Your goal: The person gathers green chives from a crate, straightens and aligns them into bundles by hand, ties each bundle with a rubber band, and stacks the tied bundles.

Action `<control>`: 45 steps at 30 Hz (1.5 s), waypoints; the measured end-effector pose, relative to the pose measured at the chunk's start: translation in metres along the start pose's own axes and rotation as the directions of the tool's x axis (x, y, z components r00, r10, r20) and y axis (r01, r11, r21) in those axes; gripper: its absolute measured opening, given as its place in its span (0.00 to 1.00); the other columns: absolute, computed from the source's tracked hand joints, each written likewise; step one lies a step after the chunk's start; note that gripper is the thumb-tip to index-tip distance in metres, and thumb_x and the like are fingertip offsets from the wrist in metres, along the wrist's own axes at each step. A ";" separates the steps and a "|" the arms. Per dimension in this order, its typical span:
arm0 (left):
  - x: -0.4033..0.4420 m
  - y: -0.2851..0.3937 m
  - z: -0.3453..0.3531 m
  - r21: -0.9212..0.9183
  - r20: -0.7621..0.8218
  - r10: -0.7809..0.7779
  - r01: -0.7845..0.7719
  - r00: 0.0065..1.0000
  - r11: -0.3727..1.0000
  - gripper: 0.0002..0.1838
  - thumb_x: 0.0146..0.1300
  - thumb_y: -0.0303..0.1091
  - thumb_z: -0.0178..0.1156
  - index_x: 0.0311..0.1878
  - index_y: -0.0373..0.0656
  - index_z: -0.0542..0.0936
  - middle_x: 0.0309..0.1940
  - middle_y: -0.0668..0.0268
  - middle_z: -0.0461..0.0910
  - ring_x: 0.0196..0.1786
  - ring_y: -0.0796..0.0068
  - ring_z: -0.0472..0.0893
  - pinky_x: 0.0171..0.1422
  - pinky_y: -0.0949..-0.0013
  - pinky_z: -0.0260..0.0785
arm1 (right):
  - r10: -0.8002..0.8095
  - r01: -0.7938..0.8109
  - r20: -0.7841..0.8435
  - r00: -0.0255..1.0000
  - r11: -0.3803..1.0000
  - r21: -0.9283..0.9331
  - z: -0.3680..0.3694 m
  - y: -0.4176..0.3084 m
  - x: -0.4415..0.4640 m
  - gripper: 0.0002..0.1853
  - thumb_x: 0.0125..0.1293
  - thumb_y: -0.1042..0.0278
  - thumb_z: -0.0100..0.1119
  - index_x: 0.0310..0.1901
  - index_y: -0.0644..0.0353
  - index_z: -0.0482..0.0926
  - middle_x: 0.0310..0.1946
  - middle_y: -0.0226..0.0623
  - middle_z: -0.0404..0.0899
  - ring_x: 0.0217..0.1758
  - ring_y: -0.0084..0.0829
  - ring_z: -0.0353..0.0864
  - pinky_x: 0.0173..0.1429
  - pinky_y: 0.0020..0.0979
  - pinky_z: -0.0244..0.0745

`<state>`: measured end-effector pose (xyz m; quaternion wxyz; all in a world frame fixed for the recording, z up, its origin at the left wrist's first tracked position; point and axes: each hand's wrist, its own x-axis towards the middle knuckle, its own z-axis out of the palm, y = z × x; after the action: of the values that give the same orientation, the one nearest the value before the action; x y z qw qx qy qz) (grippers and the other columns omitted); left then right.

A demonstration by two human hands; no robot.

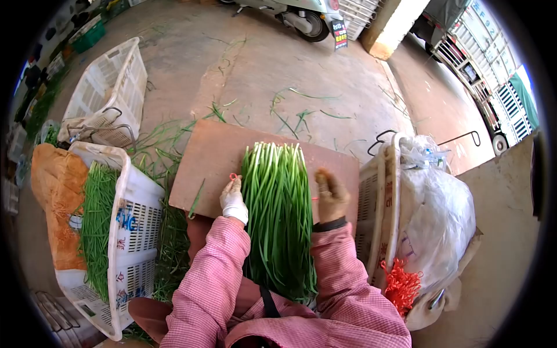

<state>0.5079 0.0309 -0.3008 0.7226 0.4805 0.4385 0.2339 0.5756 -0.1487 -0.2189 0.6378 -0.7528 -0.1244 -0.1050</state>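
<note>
A thick bunch of green Chinese chives (278,209) lies on a brown board (209,153) in front of me, pale cut ends away from me and leaves toward my lap. My left hand (234,203), in a whitish glove, is at the bunch's left side, its fingers pinched on a looped red tie (233,176). On the right side my gloved right hand (332,197) is raised beside the stalks, its fingers blurred. A short red piece shows between that hand and the bunch. Whether both red parts join under the chives is hidden.
At left, a white crate (136,223) holds more chives and an orange cloth (55,203). Another crate (113,87) stands behind it. To the right are a crate (377,203), plastic bags (435,214) and red ties (400,287). A scooter (301,17) is ahead.
</note>
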 end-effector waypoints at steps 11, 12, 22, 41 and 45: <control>0.009 0.000 -0.010 -0.005 -0.046 0.034 -0.034 0.998 0.999 0.15 0.57 0.36 0.55 0.42 0.35 0.78 0.38 0.63 0.78 0.44 0.76 0.73 0.54 0.74 0.60 | 0.794 -0.751 -0.011 0.608 0.570 -0.332 -0.032 0.096 0.015 0.15 0.55 0.64 0.58 0.38 0.70 0.74 0.16 0.39 0.77 0.14 0.27 0.75 0.16 0.27 0.67; 0.012 0.000 -0.011 0.013 -0.061 0.012 -0.012 0.998 1.000 0.14 0.57 0.36 0.55 0.42 0.36 0.78 0.38 0.63 0.78 0.43 0.76 0.73 0.54 0.74 0.60 | 0.755 -0.677 -0.004 0.655 0.585 -0.446 -0.029 0.093 0.020 0.12 0.54 0.67 0.58 0.33 0.69 0.76 0.16 0.38 0.77 0.14 0.26 0.75 0.18 0.26 0.69; 0.022 -0.005 -0.018 0.044 -0.046 0.017 -0.015 0.999 0.999 0.14 0.56 0.35 0.56 0.42 0.35 0.78 0.37 0.63 0.79 0.40 0.76 0.75 0.51 0.74 0.63 | 0.615 -0.189 0.088 0.784 0.371 -0.909 -0.019 0.097 0.045 0.15 0.46 0.58 0.60 0.32 0.59 0.80 0.29 0.45 0.79 0.36 0.40 0.79 0.44 0.33 0.72; 0.025 -0.038 -0.004 -0.077 -0.049 -0.015 0.011 0.999 0.997 0.11 0.54 0.31 0.57 0.37 0.34 0.79 0.35 0.61 0.79 0.37 0.75 0.76 0.47 0.75 0.64 | 0.490 -0.554 0.265 0.830 0.775 0.304 -0.035 0.073 0.019 0.07 0.61 0.68 0.51 0.40 0.58 0.73 0.26 0.37 0.78 0.21 0.22 0.74 0.25 0.20 0.68; 0.010 -0.027 0.014 0.111 -0.091 0.084 -0.073 0.992 0.991 0.13 0.55 0.36 0.54 0.37 0.36 0.79 0.33 0.58 0.80 0.36 0.71 0.77 0.45 0.72 0.65 | 0.321 -0.424 0.435 0.841 0.891 0.161 -0.022 0.025 0.005 0.07 0.60 0.74 0.52 0.38 0.66 0.75 0.24 0.34 0.77 0.22 0.19 0.72 0.26 0.18 0.66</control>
<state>0.5226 0.0204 -0.3270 0.6641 0.5239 0.4652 0.2609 0.5885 -0.1744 -0.2369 0.6972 -0.6808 -0.1135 0.1934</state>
